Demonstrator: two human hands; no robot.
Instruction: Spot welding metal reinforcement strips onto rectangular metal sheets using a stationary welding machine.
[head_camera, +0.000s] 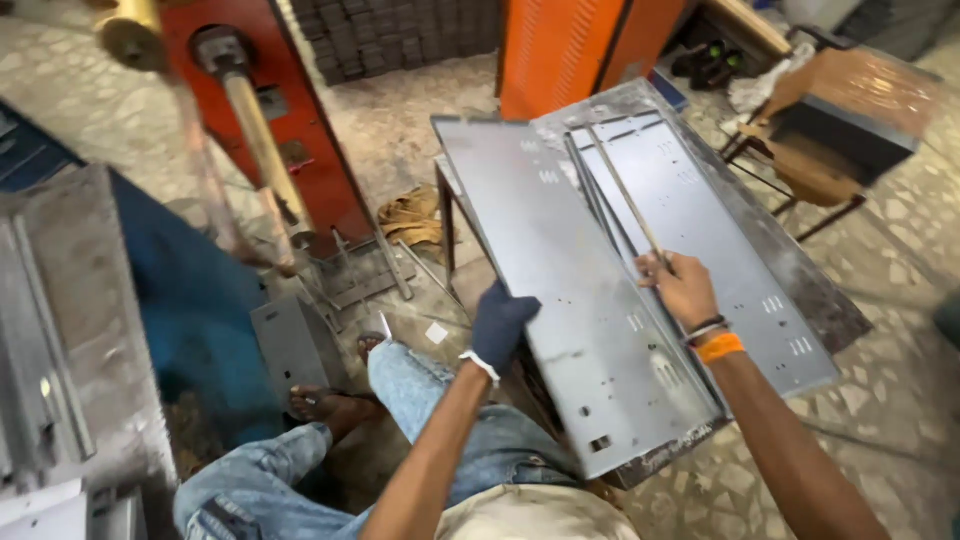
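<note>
A person's left hand (502, 322), in a dark glove, has its fingers closed over the left edge of a grey sheet-metal panel (560, 290), gripping it. The bare right hand (682, 288), with an orange band at the wrist, pinches a thin metal rod (625, 195) between closed fingers at the rod's lower end.

The panel lies tilted on a worn steel table (800, 280), over a second punched panel (700, 225) at its 3 o'clock. An orange-red machine (275, 110) stands at 10 o'clock, an orange cabinet (570, 45) at 12 o'clock, and a chair (840, 110) at 2 o'clock. The person's jeans-clad knees (420, 400) sit beside the table's near corner.

The gripped panel's long axis runs from 11 o'clock to 5 o'clock; the rod runs parallel, pointing to 11 o'clock.
</note>
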